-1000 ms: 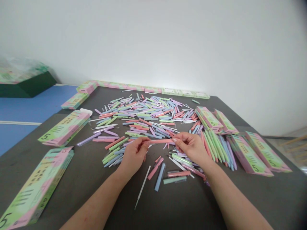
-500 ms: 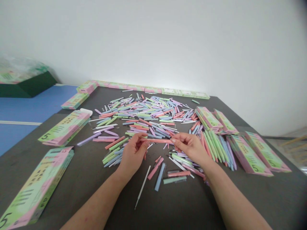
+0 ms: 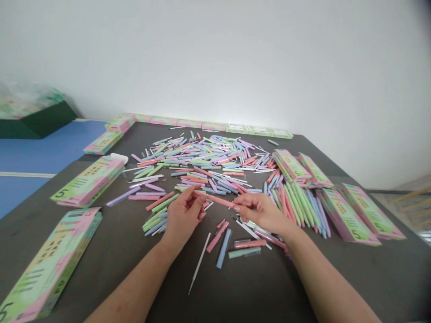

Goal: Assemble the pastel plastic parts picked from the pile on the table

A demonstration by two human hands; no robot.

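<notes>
My left hand (image 3: 184, 214) and my right hand (image 3: 259, 213) both pinch a pink pen (image 3: 217, 200), one at each end, above the dark table (image 3: 242, 291). It slants down towards my right hand. Under and beyond my hands spreads a large heap of loose pastel pens (image 3: 198, 157). Nearest below them lie a thin white stick (image 3: 201, 262), a pale blue pen (image 3: 224, 248) and a green pen (image 3: 244, 252). A bank of pens lying side by side (image 3: 298, 206) sits just past my right hand.
Pastel printed boxes marked 5 lie around the table, such as one at front left (image 3: 52, 264) and one at right (image 3: 350, 217). More boxes (image 3: 208, 125) line the far edge. Beyond the table are a white wall (image 3: 215, 58) and a blue floor (image 3: 50, 148).
The pink pen has tilted from nearly level, its right end now lower. My right hand has moved down and slightly left, and the view has shifted a little.
</notes>
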